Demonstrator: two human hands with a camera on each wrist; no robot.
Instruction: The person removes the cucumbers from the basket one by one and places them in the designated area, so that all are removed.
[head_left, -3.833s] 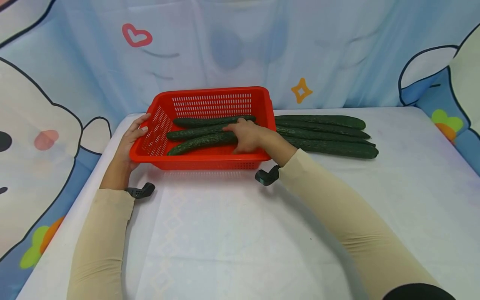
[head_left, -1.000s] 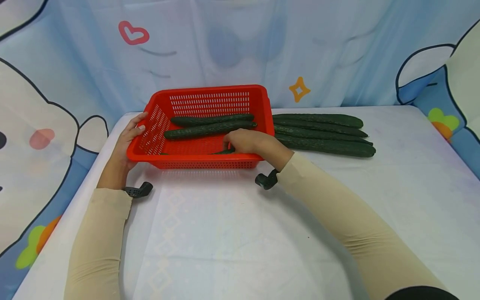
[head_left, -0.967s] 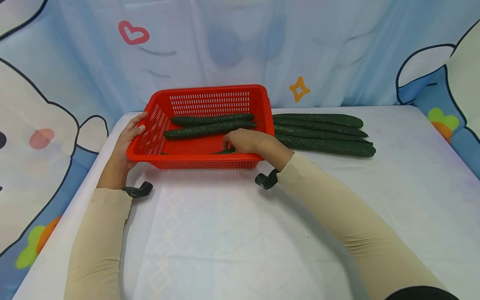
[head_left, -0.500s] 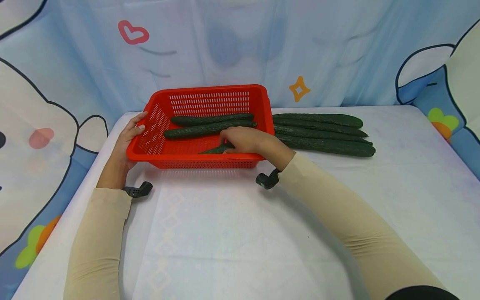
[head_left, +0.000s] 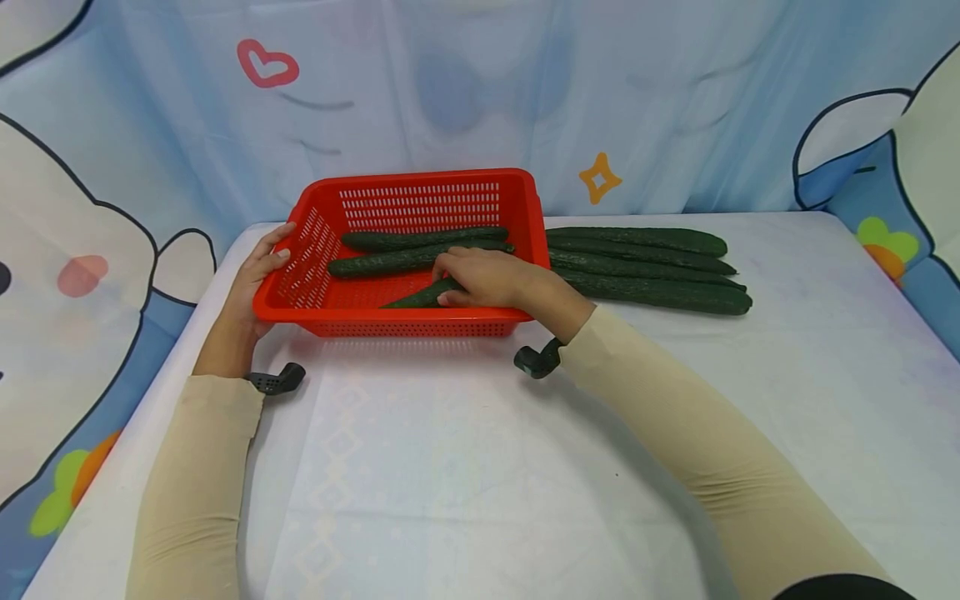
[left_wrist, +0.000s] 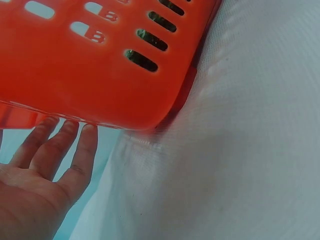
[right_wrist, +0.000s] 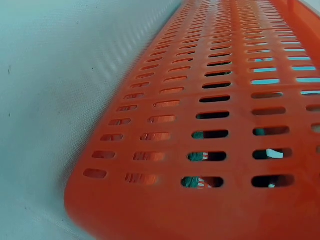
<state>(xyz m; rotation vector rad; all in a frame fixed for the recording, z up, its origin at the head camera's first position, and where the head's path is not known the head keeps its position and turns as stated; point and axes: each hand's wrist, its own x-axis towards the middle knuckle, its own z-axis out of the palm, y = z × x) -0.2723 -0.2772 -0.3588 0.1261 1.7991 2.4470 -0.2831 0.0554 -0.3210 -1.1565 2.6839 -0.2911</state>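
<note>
From the head camera I am seeing the right hand (head_left: 486, 280) curling its fingers round one end of a dark green, bumpy-skinned cucumber (head_left: 417, 296), which is lying slantwise inside the red perforated plastic basket (head_left: 517, 212) near its front wall, its free end pointing toward 8 o'clock. The hand is reaching in over the basket's right front corner. Two more long dark green cucumbers (head_left: 397, 262) are lying lengthwise on the basket floor at 12 o'clock from the held one, side by side and close together; whether the hand is brushing the nearer of them I cannot tell.

The left hand (head_left: 255, 279) is resting against the basket's left rim, at 9 o'clock from the basket, with its fingers nearly straight and holding nothing; in the left wrist view I am seeing the same fingertips (left_wrist: 85, 145) lying just under the red rim. The right wrist view is showing only the slotted outer wall of the basket close up, with the hand itself out of sight.

At 3 o'clock from the basket, a row of long dark green cucumbers (head_left: 645, 265) is lying on the white cloth-covered table (head_left: 465, 467), just beside the basket's right wall. A pale blue cartoon-printed backdrop (head_left: 450, 92) is hanging at 12 o'clock behind the table.
</note>
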